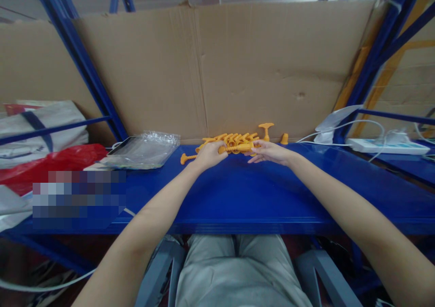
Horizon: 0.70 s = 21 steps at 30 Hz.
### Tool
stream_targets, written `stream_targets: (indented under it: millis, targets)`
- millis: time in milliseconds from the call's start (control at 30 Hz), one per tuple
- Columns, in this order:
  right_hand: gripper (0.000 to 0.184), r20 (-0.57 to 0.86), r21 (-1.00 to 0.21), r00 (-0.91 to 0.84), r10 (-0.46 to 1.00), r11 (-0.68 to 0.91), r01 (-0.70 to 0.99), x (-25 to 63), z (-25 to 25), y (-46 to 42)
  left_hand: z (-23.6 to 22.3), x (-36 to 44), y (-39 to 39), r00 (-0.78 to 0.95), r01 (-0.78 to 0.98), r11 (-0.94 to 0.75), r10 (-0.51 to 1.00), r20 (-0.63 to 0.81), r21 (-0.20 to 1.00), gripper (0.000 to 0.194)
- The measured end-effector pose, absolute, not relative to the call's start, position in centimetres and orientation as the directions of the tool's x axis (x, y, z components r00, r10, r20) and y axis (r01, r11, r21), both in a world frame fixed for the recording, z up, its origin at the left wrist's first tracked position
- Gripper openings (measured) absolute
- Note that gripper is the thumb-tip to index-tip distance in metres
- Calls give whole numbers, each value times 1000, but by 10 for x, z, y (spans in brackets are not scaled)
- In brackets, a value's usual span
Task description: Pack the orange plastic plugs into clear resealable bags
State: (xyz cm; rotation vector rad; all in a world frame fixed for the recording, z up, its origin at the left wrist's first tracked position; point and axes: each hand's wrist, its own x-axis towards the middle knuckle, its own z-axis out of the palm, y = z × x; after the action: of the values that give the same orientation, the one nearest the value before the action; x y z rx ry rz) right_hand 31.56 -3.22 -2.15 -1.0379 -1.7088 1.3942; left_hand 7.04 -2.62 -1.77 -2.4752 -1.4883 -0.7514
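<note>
Yellow-orange plastic part sits across both hands at the far side of the blue table, roughly mid-width, just in front of a pile of parts in the same colour. Left hand is curled mostly closed round the part's left end. Right hand is partly open: thumb and upper fingertips at the part's right end, lower fingers loosely extended; exact finger contact too small to tell. Part lies roughly level, left to right.

Pile is right behind the part, pieces overlapping, count unclear. Left of the left hand, a handled piece lies on the table, wide end pointing left. Beyond the right hand, a T-shaped piece has its crossbar on the far side. Farther right, a small yellow piece is near the cardboard.

Cardboard sheet stands along the far edge, between blue metal posts. Left side of table: clear plastic bags, then a red bag, with a white bag behind it. Near left patch is pixelated, contents can't be told. Far right: white power strip and white cable. Near side, below table edge: light grey trousers between grey armrests.
</note>
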Motion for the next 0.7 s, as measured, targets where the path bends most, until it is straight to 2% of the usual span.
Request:
stream_targets:
  millis: [67, 100, 267, 533, 600, 700]
  targets:
    - [19, 14, -979, -419, 908, 98, 178, 314, -22, -32, -17, 70, -27, 384, 862, -495, 779, 495, 110, 29]
    - [21, 5, -977, -401, 916, 90, 192, 312, -22, -33, -17, 71, -27, 383, 863, -494, 778, 498, 108, 29]
    - [47, -15, -969, -252, 968, 48, 242, 303, -20, -34, -18, 72, -28, 383, 860, -501, 762, 522, 100, 29]
    - [61, -75, -948, -155, 985, -22, 317, 299, -17, -35, -18, 72, -28, 388, 852, -513, 753, 532, 106, 29]
    - [58, -61, -952, -173, 983, -5, 307, 302, -15, -36, -17, 72, -29, 378, 857, -503, 761, 528, 113, 28]
    - [38, 17, -958, -273, 962, 94, 271, 310, -14, -36, -16, 72, -29, 364, 861, -493, 767, 529, 121, 29]
